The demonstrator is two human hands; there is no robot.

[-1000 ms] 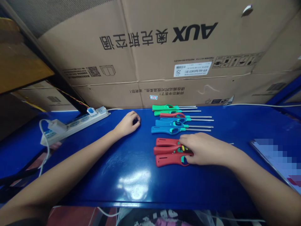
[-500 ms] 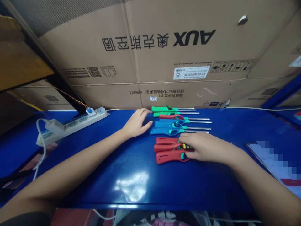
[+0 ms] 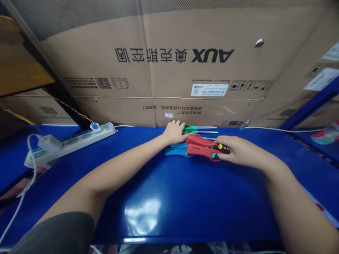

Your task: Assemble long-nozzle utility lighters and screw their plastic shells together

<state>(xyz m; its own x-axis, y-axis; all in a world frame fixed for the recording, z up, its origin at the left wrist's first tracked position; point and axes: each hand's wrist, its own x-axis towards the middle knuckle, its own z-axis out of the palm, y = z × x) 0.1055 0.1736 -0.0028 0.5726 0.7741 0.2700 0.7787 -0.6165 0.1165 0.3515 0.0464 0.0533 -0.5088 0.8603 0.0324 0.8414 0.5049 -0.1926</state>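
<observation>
Several gun-type gas lighters with long metal tubes lie at the back of the blue table. My right hand (image 3: 235,150) is closed on red lighters (image 3: 201,151), held over the blue lighters (image 3: 176,151) and partly hiding them. A black piece with yellow dots (image 3: 224,149) shows at its fingertips. My left hand (image 3: 174,132) is on the handle ends of the green lighters (image 3: 191,128), its fingers behind them and its thumb in front. The hand covers much of those handles, and the thumb tip comes close to the red lighters.
Behind the lighters stands a large cardboard box (image 3: 169,81) with printing on it. A white power strip (image 3: 76,141) with plugs and cables lies at the left. At the right is a blue shelf post (image 3: 309,100), with a plastic-wrapped item (image 3: 324,135) beyond it.
My right hand has lifted the red lighters and brought them back over the blue ones. My left hand has moved right onto the green handles. The view has shifted slightly.
</observation>
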